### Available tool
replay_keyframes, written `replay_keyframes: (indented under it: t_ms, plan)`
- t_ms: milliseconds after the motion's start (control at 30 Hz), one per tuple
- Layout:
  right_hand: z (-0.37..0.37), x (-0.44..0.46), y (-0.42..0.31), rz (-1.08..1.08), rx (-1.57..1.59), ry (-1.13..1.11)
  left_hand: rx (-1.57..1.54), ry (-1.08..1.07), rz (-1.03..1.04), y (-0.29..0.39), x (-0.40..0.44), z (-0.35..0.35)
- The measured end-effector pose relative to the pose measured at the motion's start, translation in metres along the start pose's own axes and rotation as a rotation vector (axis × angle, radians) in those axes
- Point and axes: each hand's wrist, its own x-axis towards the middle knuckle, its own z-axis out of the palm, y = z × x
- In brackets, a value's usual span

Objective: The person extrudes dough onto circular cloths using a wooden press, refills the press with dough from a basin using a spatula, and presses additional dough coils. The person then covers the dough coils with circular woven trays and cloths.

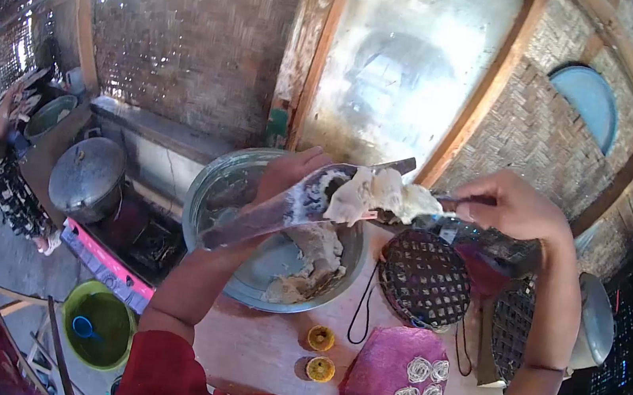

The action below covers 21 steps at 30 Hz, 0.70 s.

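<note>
Left hand [290, 172] supports trough [257, 220], finger closure hidden; right hand [509, 204] pinches stick [463, 202]. Dough [382, 196] bridges both, near basin's [350, 272] far-right rim. Risk: trough tilt or stick slip could drop dough.

The person's left hand [293, 172] is raised, partly hidden, its forearm slanting inward; the right hand [509, 207] pinches inward, wrist bent above a nearly upright forearm.

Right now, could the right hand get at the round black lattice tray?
Probably, but not freely: the tray lies uncovered on the table, nearer the wearer than the right hand. That hand's fingers are closed on a utensil in contact with pale dough.
</note>
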Motion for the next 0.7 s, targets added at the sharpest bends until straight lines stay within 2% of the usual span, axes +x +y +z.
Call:
replay_keyframes:
  t_ms: [33,67,100,167,233,267,333,400,500,567,600,700]
  plan:
    - [0.000,-0.002,-0.015,-0.039,-0.121,0.078,-0.002,0.003,0.015,0.008,0.009,-0.003]
    - [-0.001,-0.013,-0.037,-0.019,-0.392,0.219,0.092,-0.046,0.033,0.016,0.018,-0.004]
    - [0.005,-0.013,-0.047,-0.018,-0.399,0.231,0.187,-0.091,0.048,0.024,0.027,-0.007]
    - [0.021,-0.009,-0.054,-0.304,-0.938,0.563,0.252,-0.158,0.029,0.039,0.042,-0.014]
    - [0.051,0.004,-0.060,-0.415,-1.097,0.751,0.220,-0.063,0.014,0.045,0.051,-0.018]
    - [0.062,0.007,-0.062,-0.400,-1.097,0.725,0.188,-0.145,-0.024,0.042,0.052,-0.023]
    - [0.081,0.011,-0.053,-0.383,-1.095,0.712,0.239,-0.170,-0.047,0.035,0.044,-0.028]
    - [0.097,0.017,-0.040,-0.421,-0.925,0.682,0.303,-0.288,-0.161,0.035,0.036,-0.039]
    - [0.104,0.007,-0.036,-0.396,-0.858,0.699,0.206,-0.153,-0.100,0.028,0.021,-0.047]
    - [0.099,-0.003,-0.033,-0.389,-0.833,0.722,0.281,-0.151,-0.130,0.018,0.013,-0.056]
    - [0.093,-0.010,-0.032,-0.355,-0.791,0.742,0.142,-0.087,-0.112,0.015,0.009,-0.064]
    - [0.078,-0.018,-0.038,-0.304,-0.714,0.819,0.042,-0.054,-0.123,0.012,0.005,-0.073]
